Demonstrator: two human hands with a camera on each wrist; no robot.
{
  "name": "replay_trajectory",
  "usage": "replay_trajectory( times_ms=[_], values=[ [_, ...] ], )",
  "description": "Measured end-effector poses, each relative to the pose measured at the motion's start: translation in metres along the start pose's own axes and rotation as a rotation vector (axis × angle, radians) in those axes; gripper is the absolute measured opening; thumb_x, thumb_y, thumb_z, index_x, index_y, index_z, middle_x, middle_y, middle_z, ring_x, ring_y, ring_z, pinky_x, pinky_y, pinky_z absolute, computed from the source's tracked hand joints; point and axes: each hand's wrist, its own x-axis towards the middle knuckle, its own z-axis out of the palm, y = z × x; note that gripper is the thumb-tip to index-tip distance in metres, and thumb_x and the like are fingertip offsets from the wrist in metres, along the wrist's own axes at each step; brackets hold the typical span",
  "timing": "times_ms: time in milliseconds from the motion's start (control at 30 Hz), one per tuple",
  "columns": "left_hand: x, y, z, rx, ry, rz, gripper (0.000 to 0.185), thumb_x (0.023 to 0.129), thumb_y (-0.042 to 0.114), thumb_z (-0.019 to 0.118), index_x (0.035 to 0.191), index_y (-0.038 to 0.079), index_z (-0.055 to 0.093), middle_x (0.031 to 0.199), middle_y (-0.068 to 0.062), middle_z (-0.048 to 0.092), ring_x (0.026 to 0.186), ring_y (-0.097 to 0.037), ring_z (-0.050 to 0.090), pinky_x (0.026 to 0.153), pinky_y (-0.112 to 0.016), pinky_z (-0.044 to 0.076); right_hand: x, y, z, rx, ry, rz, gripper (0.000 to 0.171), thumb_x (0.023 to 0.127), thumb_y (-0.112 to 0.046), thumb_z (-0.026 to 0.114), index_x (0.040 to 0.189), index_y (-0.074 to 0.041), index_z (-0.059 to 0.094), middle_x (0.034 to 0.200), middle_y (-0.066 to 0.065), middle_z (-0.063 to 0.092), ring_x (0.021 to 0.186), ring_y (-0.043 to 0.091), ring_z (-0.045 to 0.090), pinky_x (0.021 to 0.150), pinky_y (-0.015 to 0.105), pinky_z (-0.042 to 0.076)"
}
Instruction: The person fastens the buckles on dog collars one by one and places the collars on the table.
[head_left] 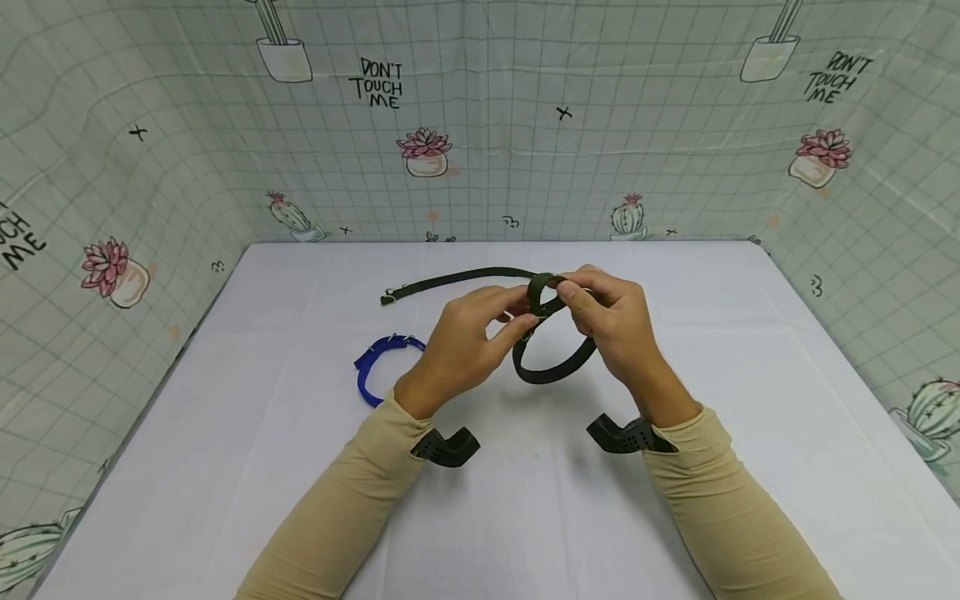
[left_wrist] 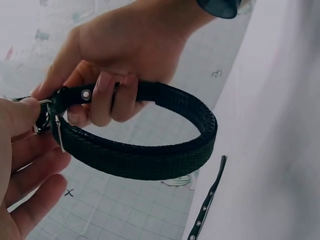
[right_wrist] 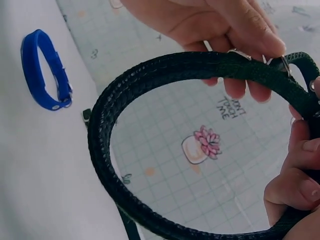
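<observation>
Both hands hold a dark green collar (head_left: 553,375) above the table, bent into a large loop with a smaller loop on top. My left hand (head_left: 467,340) pinches it beside the metal buckle (left_wrist: 60,134). Opposite, my right hand (head_left: 611,321) grips the strap, fingers curled round a stretch with a metal eyelet (left_wrist: 86,94). How far the strap end passes through the buckle is partly hidden by fingers. Left of the left hand lies a looped blue collar (head_left: 364,375), partly covered by that hand in the head view. It appears whole in the right wrist view (right_wrist: 32,75).
Behind the hands, a second dark green strap (head_left: 465,277) lies stretched out on the white table (head_left: 300,500), its buckle end to the left. Grid-patterned cloth (head_left: 495,125) with plant drawings hangs at the back and both sides. A dark wrist-camera mount (head_left: 450,448) sits under the left cuff.
</observation>
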Motion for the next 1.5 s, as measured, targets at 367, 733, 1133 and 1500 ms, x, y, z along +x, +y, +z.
replay_trajectory(
  times_ms=[367, 733, 1133, 1500],
  values=[
    [-0.002, -0.003, 0.003, -0.023, 0.025, 0.035, 0.051, 0.097, 0.007, 0.066, 0.146, 0.004, 0.051, 0.100, -0.010, 0.068, 0.086, -0.015, 0.065, 0.078, -0.026, 0.055, 0.001, 0.001, -0.001, -0.030, -0.016, 0.015, 0.017, 0.099, -0.008, 0.063, 0.105, 0.003, 0.074, 0.068, 0.003, 0.047, 0.051, 0.014, 0.033, 0.048, 0.025, 0.027],
    [0.001, -0.009, -0.010, 0.055, -0.011, 0.167, 0.039, 0.095, 0.005, 0.070, 0.132, -0.001, 0.062, 0.100, -0.008, 0.071, 0.081, -0.013, 0.065, 0.073, -0.023, 0.054, 0.002, -0.003, 0.001, -0.086, -0.056, 0.159, 0.019, 0.100, -0.015, 0.063, 0.100, -0.001, 0.075, 0.056, 0.003, 0.036, 0.050, 0.014, 0.032, 0.047, 0.027, 0.026],
    [0.000, -0.009, -0.008, -0.039, -0.082, 0.030, 0.046, 0.094, 0.009, 0.073, 0.136, 0.006, 0.056, 0.091, -0.005, 0.072, 0.078, -0.011, 0.066, 0.075, -0.019, 0.053, 0.001, -0.004, 0.000, -0.129, -0.058, 0.199, 0.022, 0.101, -0.019, 0.062, 0.103, -0.001, 0.074, 0.058, 0.003, 0.038, 0.052, 0.015, 0.035, 0.048, 0.027, 0.028],
    [-0.004, -0.008, 0.009, -0.128, 0.038, -0.068, 0.048, 0.094, 0.005, 0.070, 0.140, 0.005, 0.057, 0.094, -0.005, 0.069, 0.085, -0.010, 0.065, 0.073, -0.023, 0.055, 0.002, -0.007, 0.001, -0.192, 0.003, 0.207, 0.024, 0.101, -0.023, 0.063, 0.105, -0.001, 0.072, 0.067, 0.004, 0.046, 0.057, 0.015, 0.038, 0.050, 0.028, 0.033]
  ],
)
